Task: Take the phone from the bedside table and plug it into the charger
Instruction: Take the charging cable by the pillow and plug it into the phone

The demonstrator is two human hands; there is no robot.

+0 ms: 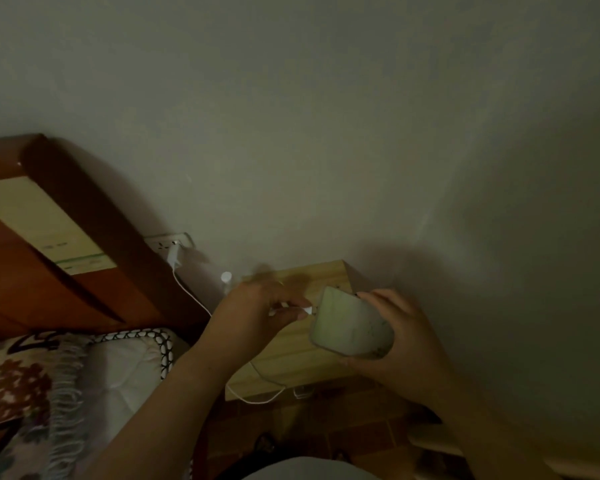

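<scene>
My right hand (400, 344) grips the phone (352, 323), a pale green-cased handset held above the wooden bedside table (291, 358). My left hand (257, 306) pinches the white cable plug (307, 310) right at the phone's left end; whether it is seated I cannot tell. The white cable (264, 393) loops over the table's front edge and runs up to the white charger adapter (174, 256), which sits in the wall socket (168, 242).
A dark wooden headboard (84, 237) stands at the left, with a patterned blanket and pillow (49, 393) below it. A small white round object (226, 277) sits near the table's back corner. The wall rises right behind the table.
</scene>
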